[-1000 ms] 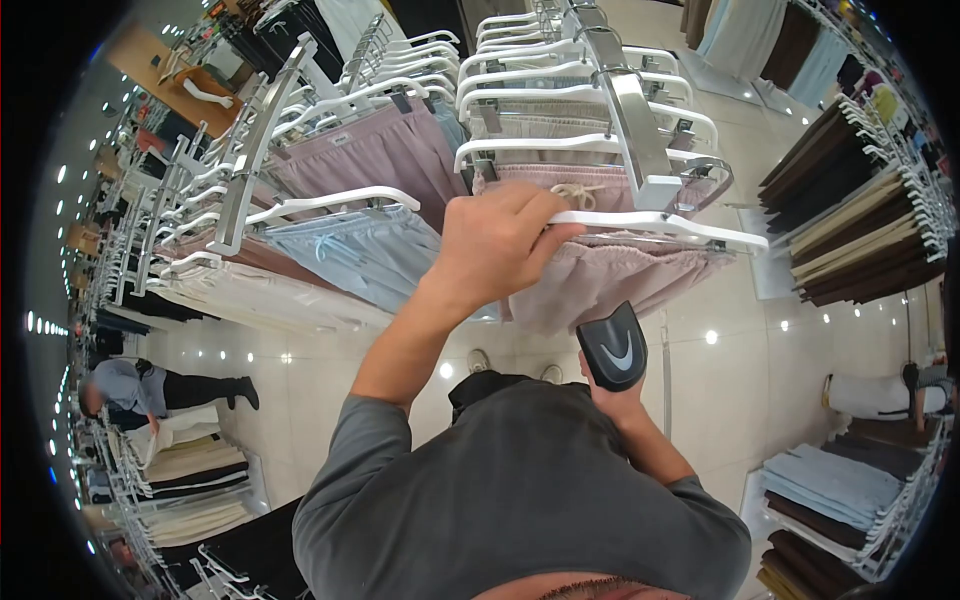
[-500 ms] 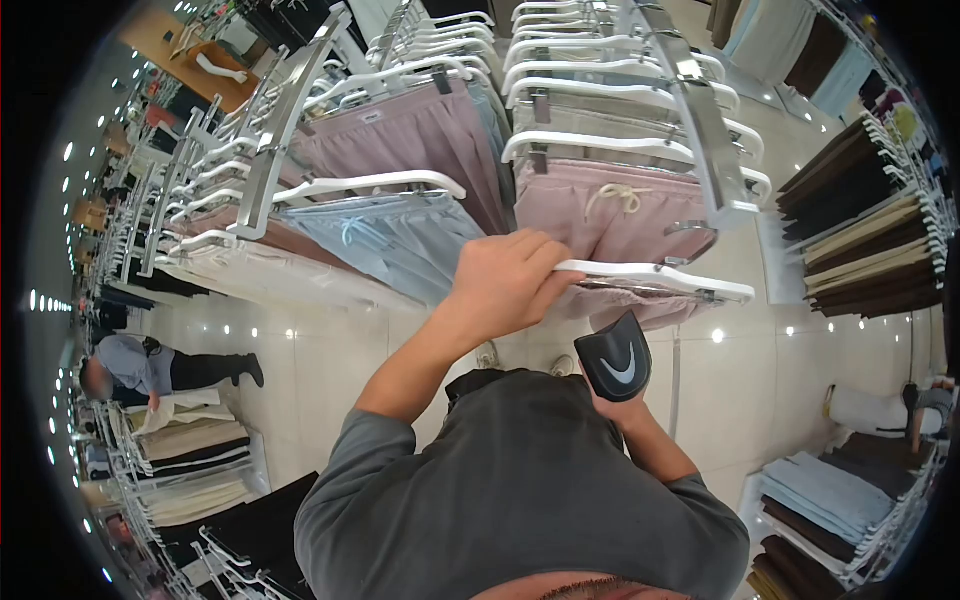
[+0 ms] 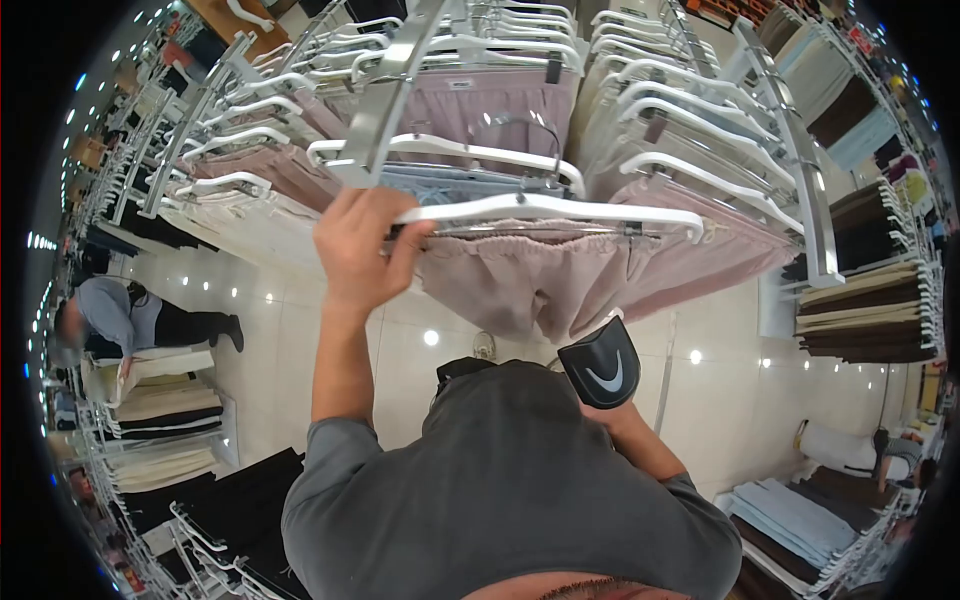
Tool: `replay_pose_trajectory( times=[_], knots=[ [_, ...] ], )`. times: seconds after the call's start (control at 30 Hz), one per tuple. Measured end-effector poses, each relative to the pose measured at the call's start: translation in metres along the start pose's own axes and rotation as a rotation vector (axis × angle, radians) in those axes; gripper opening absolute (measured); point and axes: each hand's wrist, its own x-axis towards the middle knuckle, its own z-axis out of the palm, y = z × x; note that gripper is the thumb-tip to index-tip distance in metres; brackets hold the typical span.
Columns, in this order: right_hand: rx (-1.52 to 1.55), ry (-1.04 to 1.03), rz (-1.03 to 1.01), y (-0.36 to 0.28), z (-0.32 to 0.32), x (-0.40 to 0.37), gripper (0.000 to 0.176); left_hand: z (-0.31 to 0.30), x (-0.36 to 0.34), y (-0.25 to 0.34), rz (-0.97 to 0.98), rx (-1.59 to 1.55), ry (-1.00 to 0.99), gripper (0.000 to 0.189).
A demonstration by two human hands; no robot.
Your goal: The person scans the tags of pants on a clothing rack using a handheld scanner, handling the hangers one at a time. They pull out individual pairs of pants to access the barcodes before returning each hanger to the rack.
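Observation:
My left hand (image 3: 365, 245) is closed round the left end of a white hanger (image 3: 540, 207). From that hanger hang pale pink trousers (image 3: 510, 275) with a gathered waist. Behind it, light blue trousers (image 3: 430, 187) hang at the end of a metal rail (image 3: 395, 90), close to my hand. Darker pink trousers (image 3: 700, 240) hang to the right. My right hand (image 3: 612, 412) is below a black device (image 3: 603, 368) with a grey curved mark and is wrapped round its lower part; most of the fingers are hidden.
Racks of hung clothes stand ahead. At the left a person (image 3: 130, 315) bends over folded clothes (image 3: 170, 400). Another person (image 3: 895, 452) is at the far right, near folded blue clothes (image 3: 795, 520). Dark and beige garments (image 3: 865, 315) hang at the right.
My left hand has moved left with the hanger and pale pink trousers, from the right rail to before the light blue trousers. The view has shifted to the right. The black device remains in my right hand.

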Motion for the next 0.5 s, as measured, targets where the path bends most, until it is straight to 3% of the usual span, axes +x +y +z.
replay_pose_trajectory(
  times=[0.07, 0.17, 0.37, 0.4, 0.5],
  knots=[
    [-0.011, -0.023, 0.003, -0.006, 0.015, 0.005, 0.111, -0.018, -0.001, -0.02, -0.017, 0.094, -0.023, 0.02],
    [0.475, 0.115, 0.244, -0.021, 0.034, 0.018, 0.11, -0.034, -0.001, -0.042, -0.009, 0.087, -0.025, 0.021],
    [0.161, 0.059, 0.026, -0.036, 0.043, 0.061, 0.106, -0.046, -0.012, -0.082, 0.001, 0.029, -0.044, 0.02],
    [-0.005, 0.024, -0.027, -0.038, 0.039, 0.068, 0.108, -0.048, -0.013, -0.087, 0.002, 0.013, -0.048, 0.02],
    [-0.232, 0.108, -0.044, -0.03, 0.037, 0.065, 0.113, -0.049, -0.014, -0.102, 0.037, -0.016, -0.075, 0.02]
  ],
)
